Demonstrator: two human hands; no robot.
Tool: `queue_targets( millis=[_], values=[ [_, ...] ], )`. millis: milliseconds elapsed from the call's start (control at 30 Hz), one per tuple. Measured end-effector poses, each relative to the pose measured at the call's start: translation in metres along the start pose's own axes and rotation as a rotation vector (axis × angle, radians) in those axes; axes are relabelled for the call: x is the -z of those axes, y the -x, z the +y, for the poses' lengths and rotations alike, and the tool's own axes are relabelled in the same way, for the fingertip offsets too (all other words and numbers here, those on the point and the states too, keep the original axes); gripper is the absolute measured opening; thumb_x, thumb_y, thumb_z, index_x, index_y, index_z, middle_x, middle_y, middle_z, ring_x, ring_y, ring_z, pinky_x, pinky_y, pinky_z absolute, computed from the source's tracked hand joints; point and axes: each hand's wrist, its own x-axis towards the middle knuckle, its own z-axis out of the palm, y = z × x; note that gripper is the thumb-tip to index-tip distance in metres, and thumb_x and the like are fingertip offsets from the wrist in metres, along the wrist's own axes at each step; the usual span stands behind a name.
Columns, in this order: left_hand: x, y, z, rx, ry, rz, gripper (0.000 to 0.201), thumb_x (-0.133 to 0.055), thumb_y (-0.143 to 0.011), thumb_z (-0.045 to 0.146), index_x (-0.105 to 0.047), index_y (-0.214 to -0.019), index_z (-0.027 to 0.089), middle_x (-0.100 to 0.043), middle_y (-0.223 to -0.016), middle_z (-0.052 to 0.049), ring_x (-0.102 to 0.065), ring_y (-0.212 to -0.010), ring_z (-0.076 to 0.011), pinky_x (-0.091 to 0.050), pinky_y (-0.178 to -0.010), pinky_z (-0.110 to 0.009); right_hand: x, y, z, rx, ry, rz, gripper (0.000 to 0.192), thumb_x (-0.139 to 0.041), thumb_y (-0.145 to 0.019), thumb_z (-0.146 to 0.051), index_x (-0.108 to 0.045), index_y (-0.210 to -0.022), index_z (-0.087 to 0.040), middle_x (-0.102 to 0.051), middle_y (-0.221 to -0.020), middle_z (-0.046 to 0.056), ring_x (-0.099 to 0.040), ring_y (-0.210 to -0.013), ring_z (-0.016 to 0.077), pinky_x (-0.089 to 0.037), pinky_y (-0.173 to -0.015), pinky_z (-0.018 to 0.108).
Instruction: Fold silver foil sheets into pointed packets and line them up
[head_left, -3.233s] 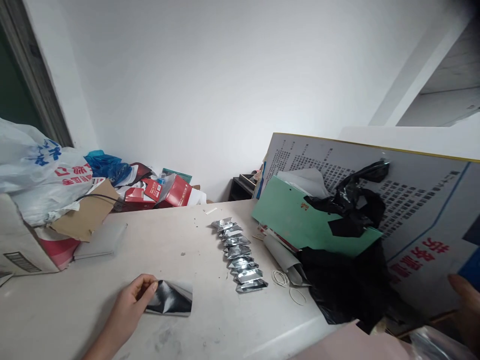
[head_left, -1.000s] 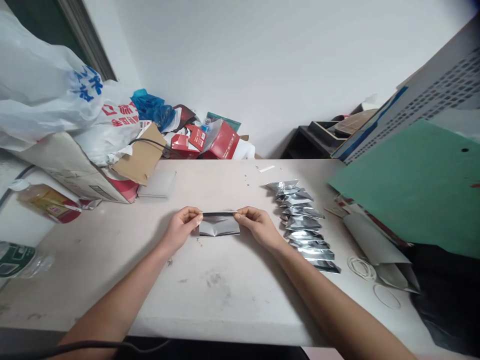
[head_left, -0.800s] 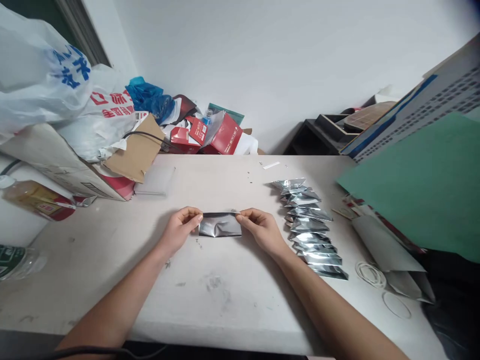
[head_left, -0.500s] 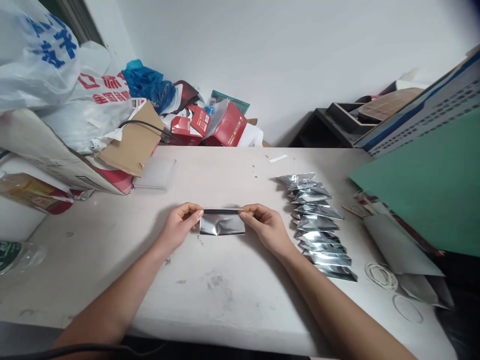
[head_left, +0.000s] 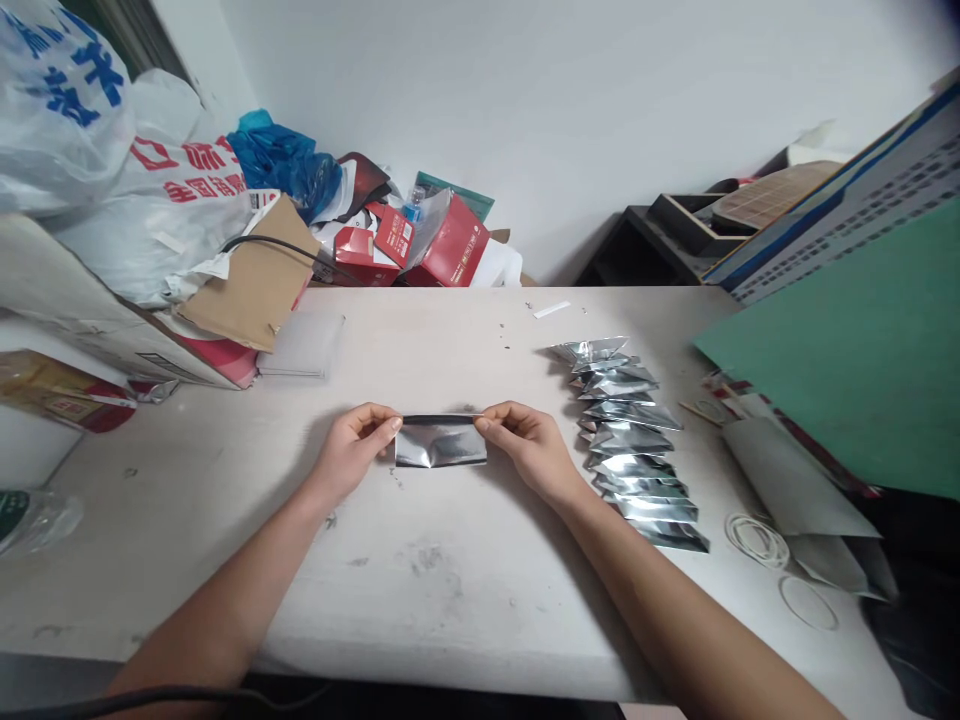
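Observation:
Between my two hands is a small silver foil pouch (head_left: 441, 446), its long edge nearest the wall folded into a dark strip. My left hand (head_left: 358, 446) pinches the left end of that edge between thumb and fingers. At the right end, my right hand (head_left: 525, 446) grips the same edge with thumb and forefinger. The pouch is held just over or on the white table (head_left: 420, 620); which of the two I cannot tell. To the right of my right hand lies an overlapping row of several silver foil pouches (head_left: 634, 440).
A coiled white cord (head_left: 757, 541) and a grey sleeve (head_left: 795, 480) lie at the right, beside a green board (head_left: 847, 340). Red boxes (head_left: 450, 240) and plastic bags (head_left: 172, 200) crowd the back left. A plastic bottle (head_left: 37, 520) lies at the left edge.
The whole view has shifted slightly. Both hands keep their pinch on the pouch's edge, and the pouch looks almost the same as before.

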Motion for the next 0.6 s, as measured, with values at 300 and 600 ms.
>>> queue_targets(
  millis=[300,600],
  values=[
    [0.0015,0.0009,-0.006,-0.027,-0.006,0.008,0.04,-0.082,-0.082,0.057,-0.077,-0.088,0.018,-0.063,-0.073,0.0,-0.05,-0.064,-0.0121,-0.042,-0.062,-0.025,-0.0007,0.0018,-0.0047,-0.01,0.043,-0.011,0.054,-0.081,-0.08,-0.073,-0.071,-0.086,-0.02,-0.056,-0.068,-0.001,-0.046,-0.064,0.0154,-0.038,-0.062,0.031],
    [0.0011,0.002,-0.0044,-0.011,-0.018,0.009,0.04,-0.08,-0.083,0.058,-0.076,-0.088,0.019,-0.064,-0.075,-0.001,-0.052,-0.064,-0.013,-0.042,-0.061,-0.026,-0.0023,0.004,-0.0074,-0.021,0.023,0.001,0.053,-0.083,-0.078,-0.071,-0.071,-0.081,-0.02,-0.057,-0.068,0.0,-0.044,-0.063,0.0149,-0.035,-0.06,0.03]
  ],
)
